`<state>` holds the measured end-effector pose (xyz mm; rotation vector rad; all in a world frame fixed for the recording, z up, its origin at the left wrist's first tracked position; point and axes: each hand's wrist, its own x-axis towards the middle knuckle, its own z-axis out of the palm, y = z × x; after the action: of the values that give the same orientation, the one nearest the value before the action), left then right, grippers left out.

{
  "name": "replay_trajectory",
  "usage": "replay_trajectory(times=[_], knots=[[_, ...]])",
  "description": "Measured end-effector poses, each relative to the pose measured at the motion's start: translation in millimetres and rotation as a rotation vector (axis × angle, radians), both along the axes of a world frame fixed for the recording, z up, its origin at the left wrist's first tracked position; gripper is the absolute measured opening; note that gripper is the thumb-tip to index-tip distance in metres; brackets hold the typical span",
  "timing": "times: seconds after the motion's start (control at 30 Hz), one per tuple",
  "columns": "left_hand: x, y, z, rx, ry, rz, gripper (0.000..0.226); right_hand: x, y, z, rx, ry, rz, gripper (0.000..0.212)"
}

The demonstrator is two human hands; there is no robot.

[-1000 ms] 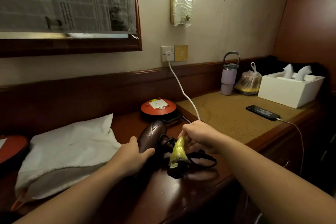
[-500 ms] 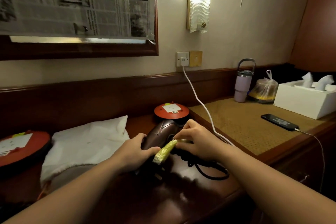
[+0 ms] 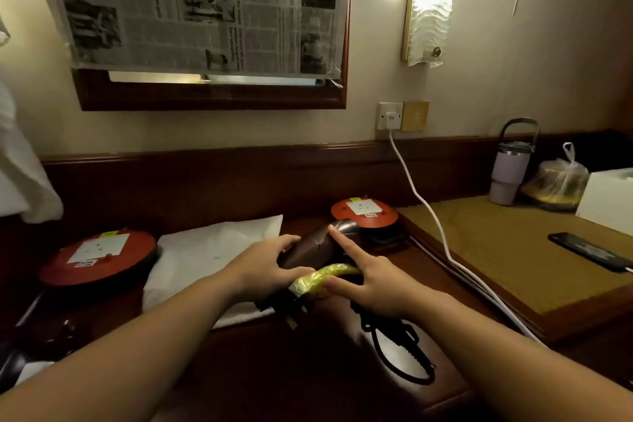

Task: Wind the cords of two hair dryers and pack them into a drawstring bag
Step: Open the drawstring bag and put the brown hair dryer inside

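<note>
Nearest you, one black coiled cord [image 3: 394, 346] loops over the dark polished wooden surface [image 3: 308, 380], trailing from under your right hand [image 3: 376, 288]. That hand lies with fingers straight and spread, grip apart; its index finger points up and touches the one brown glossy hair dryer [image 3: 318, 247] in view, and another finger rests against the yellow crinkled wrapping [image 3: 318, 279] at the cord's plug end. One black plug [image 3: 284, 308] sticks out below the wrapping.

Your left hand [image 3: 270, 267] rests on the dryer's near side with fingers loosely extended, grip apart, thumb touching the yellow wrapping. The dryer lies on the surface between your two hands.

Just left of the dryer lies one white cloth drawstring bag [image 3: 205, 250], flat. Two round red cable reels are here: one [image 3: 99, 257] beside the bag on the left, one [image 3: 364, 212] just behind the dryer.

To the right, one white cable [image 3: 421, 202] runs from the wall socket [image 3: 389, 116] down onto one tan woven mat [image 3: 507, 247], which carries one black phone [image 3: 589, 250]. Farther back stand one lilac tumbler [image 3: 510, 171], one clear tied plastic bag [image 3: 556, 181] and one white box [image 3: 609, 205].

On the wall hang one newspaper-covered framed mirror [image 3: 212, 92] and one lit wall lamp [image 3: 430, 3].
</note>
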<state>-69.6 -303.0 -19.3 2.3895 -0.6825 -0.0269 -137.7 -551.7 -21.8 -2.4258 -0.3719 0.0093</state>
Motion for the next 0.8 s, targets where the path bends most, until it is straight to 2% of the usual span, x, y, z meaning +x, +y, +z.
replay_trajectory(times=[0.13,0.23,0.33,0.47,0.53,0.63,0.7,0.8], knots=[[1.1,14.4,0.2,-0.068,0.019,0.041,0.089,4.7,12.5,-2.5,0.109,-0.019,0.018,0.093],[0.0,21.3,-0.6,-0.117,0.056,0.059,0.073,9.0,18.5,-6.0,0.143,-0.069,-0.012,0.093],[-1.5,28.2,-2.5,-0.119,0.111,0.058,0.074,11.3,23.4,-4.3,0.154,-0.087,0.0,0.093],[-7.8,46.4,8.4,-0.205,0.186,0.066,0.04,17.1,23.2,-3.5,0.131,-0.098,-0.007,0.093],[-2.9,70.2,5.3,-0.114,0.137,0.182,0.045,23.0,19.7,-3.6,0.155,-0.099,-0.042,0.095],[0.8,110.5,-10.2,0.258,0.116,0.271,0.053,30.2,17.7,-0.5,0.203,-0.116,-0.081,0.1],[2.7,125.0,-21.3,0.436,0.153,0.25,0.047,35.5,19.0,1.5,0.243,-0.109,-0.087,0.103],[8.0,131.3,-30.4,0.538,0.028,0.257,0.024,40.4,28.3,4.0,0.26,-0.067,-0.031,0.099]])
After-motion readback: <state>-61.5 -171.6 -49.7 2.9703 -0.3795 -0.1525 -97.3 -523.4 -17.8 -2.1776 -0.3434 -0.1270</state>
